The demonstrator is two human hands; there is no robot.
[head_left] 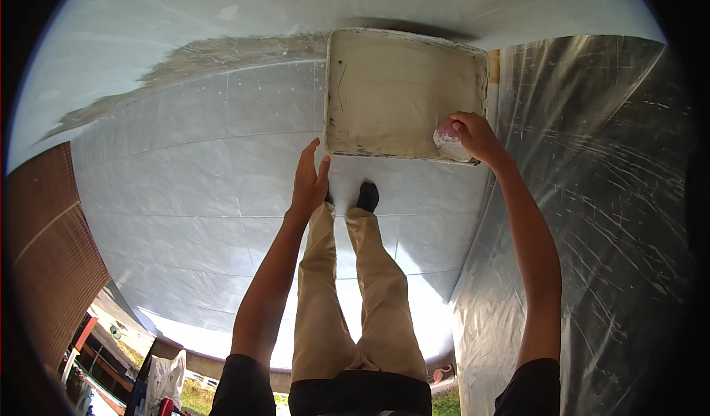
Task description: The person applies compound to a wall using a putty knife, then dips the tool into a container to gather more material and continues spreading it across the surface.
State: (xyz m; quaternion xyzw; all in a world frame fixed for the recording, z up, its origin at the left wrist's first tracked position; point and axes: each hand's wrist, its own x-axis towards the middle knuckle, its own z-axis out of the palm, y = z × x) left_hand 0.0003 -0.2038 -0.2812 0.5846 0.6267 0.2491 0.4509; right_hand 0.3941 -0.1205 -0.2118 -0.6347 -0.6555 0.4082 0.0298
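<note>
A large shallow rectangular tray point(407, 94), coated inside with beige plaster-like residue, lies beyond my feet against the wall. My right hand point(477, 139) is closed around a small pinkish tool point(448, 132) smeared with white, at the tray's near right corner; my fingers hide part of it and I cannot tell its exact kind. Just off the near left corner, my left hand point(309, 176) hovers with the thumb apart from the fingers, holding nothing.
Grey sheeting point(185, 172) covers the floor under my feet. Shiny plastic film point(592, 194) hangs along the right side. Ahead is a pale wall point(296, 2) with a rough grey patch point(222, 57) low down. A brown ribbed panel point(52, 253) stands at the left.
</note>
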